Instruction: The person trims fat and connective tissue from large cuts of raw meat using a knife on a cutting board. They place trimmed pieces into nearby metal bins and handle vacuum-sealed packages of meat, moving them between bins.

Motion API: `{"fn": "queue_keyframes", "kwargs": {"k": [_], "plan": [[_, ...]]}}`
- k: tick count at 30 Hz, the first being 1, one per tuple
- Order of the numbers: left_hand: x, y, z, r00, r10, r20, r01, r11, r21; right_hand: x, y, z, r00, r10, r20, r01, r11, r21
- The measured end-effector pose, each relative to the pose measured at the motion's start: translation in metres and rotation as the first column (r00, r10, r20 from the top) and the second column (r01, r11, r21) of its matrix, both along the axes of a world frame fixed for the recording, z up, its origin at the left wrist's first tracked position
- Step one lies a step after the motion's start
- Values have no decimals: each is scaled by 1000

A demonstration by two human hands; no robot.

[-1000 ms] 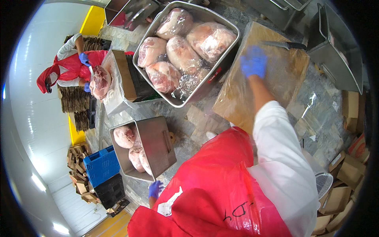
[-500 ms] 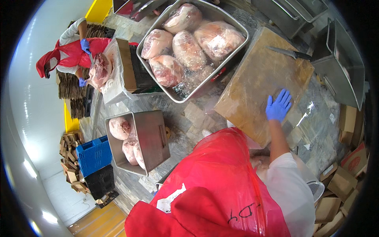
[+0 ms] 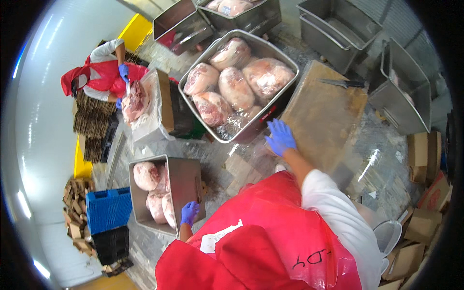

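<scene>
My right hand (image 3: 281,138), in a blue glove, is open with its fingers spread. It is at the left edge of a worn brown cutting board (image 3: 328,113), near the corner of a large steel tub (image 3: 233,139). That tub holds several big raw pieces of meat (image 3: 235,88), with liquid between them. A knife (image 3: 341,83) with a dark handle lies at the board's far end. My left hand (image 3: 190,212), also blue-gloved, is beside a smaller steel bin (image 3: 186,186) with pieces of meat (image 3: 146,176) inside. Its fingers are loosely bent and hold nothing visible.
At the far left a co-worker (image 3: 108,75) in a red apron cuts meat on a plastic-lined box (image 3: 157,104). Other steel bins (image 3: 340,29) stand at the back and right (image 3: 403,96). Cardboard boxes (image 3: 418,227) lie at right; blue crates (image 3: 108,208) stand at left.
My right hand has moved left, from the middle of the board to its left edge. My left hand has come into view beside the smaller bin. The view has shifted.
</scene>
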State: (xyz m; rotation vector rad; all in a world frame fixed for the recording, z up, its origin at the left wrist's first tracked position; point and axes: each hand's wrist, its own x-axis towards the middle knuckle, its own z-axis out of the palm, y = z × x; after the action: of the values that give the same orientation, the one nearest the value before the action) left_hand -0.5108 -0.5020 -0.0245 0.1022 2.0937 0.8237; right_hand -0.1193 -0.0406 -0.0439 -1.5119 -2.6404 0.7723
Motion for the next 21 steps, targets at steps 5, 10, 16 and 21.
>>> {"fn": "queue_keyframes", "kwargs": {"k": [5, 10, 16, 21], "plan": [[-21, 6, -67, 818, -568, -92, 547, 817, -182, 208, -111, 1, 866, -416, 278, 419, 906, 51], [-25, -1, -160, 418, -872, -254, 833, 479, -275, 346, -254, -12, 410, -790, 456, 886, 463, 5], [-22, 160, -241, 323, -941, -104, 936, 334, -110, 366, -423, -28, 114, -906, 408, 988, 148, 52], [109, 280, -128, 446, -830, -335, 893, 437, 105, 372, -431, 0, 174, -898, 403, 975, 215, 57]]}}
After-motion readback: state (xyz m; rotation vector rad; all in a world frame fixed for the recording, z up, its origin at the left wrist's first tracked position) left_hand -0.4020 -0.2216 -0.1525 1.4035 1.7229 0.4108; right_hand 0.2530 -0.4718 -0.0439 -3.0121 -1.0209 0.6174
